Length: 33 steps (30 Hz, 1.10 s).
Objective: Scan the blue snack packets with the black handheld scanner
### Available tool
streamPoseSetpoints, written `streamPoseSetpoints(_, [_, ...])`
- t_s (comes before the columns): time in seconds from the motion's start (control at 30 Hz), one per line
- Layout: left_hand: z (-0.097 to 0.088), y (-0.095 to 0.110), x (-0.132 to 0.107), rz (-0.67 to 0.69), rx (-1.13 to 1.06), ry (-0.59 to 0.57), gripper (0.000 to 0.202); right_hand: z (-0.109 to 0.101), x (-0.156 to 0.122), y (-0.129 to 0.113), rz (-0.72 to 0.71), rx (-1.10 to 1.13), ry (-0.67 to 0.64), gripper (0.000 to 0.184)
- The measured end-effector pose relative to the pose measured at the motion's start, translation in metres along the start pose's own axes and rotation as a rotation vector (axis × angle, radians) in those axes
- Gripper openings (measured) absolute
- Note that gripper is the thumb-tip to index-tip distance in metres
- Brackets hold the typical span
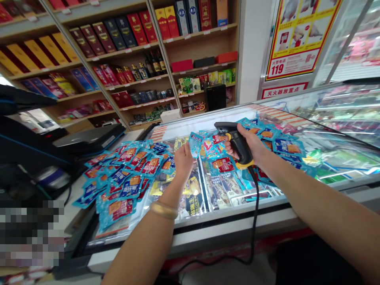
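Observation:
My right hand (pixel 247 143) is closed round the grip of a black and yellow barcode scanner (pixel 239 147), its head tilted to the left and its cord hanging down. In my left hand (pixel 183 159), which wears a gold bangle on the wrist, a small light-blue snack packet (pixel 195 145) is pinched by one end. The packet is in front of the scanner's head, apart from it. To the left lies a heap of blue and red snack packets (pixel 130 166) on the glass top. Another pile of such packets (pixel 286 147) lies behind and beside my right hand.
Beneath the packets is a glass-topped freezer (pixel 219 227) with bagged goods inside. A scale-like device (pixel 86 138) and dark equipment stand at the left. Shelves (pixel 130 51) of boxes and bottles line the back. The scanner cord (pixel 255 221) loops over the freezer's front edge.

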State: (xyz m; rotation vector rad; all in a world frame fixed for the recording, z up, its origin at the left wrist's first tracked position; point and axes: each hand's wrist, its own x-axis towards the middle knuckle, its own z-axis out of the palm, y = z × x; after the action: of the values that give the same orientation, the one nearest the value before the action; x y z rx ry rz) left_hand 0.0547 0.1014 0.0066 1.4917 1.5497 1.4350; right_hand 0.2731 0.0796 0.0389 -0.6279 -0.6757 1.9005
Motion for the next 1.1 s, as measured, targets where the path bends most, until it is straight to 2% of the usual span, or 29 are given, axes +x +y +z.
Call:
streamPoseSetpoints(0.1, [0.000,0.001,0.001,-0.206,-0.381,-0.006,0.035,0.003,-0.001,0.001,0.011,-0.002,0.007,0.045])
streamPoseSetpoints(0.17, [0.001,0.002,0.000,-0.258,-0.547,-0.017,0.029,0.006,-0.002,0.003,0.027,-0.005,0.007,0.045])
streamPoseSetpoints(0.27, [0.001,0.004,-0.001,-0.311,-0.669,-0.051,0.021,0.010,-0.003,0.006,0.067,-0.024,0.006,0.046])
streamPoseSetpoints(0.4, [-0.001,0.005,0.000,-0.333,-0.679,-0.091,0.012,0.012,-0.003,0.011,0.123,-0.125,0.009,0.049])
streamPoseSetpoints(0.67, [0.000,0.008,0.000,-0.316,-0.651,-0.002,0.015,0.005,0.000,0.014,0.178,-0.192,-0.070,0.047])
streamPoseSetpoints(0.87, [0.001,0.009,0.001,-0.313,-0.653,0.020,0.017,0.003,0.002,0.014,0.197,-0.225,-0.065,0.048])
streamPoseSetpoints(1.0, [0.002,0.004,0.000,-0.259,-0.647,-0.003,0.019,0.005,0.000,0.014,0.183,-0.161,-0.048,0.048])
streamPoseSetpoints(1.1, [-0.004,0.001,0.005,-0.133,-0.548,0.008,0.019,0.010,0.000,0.014,0.152,-0.093,-0.012,0.050])
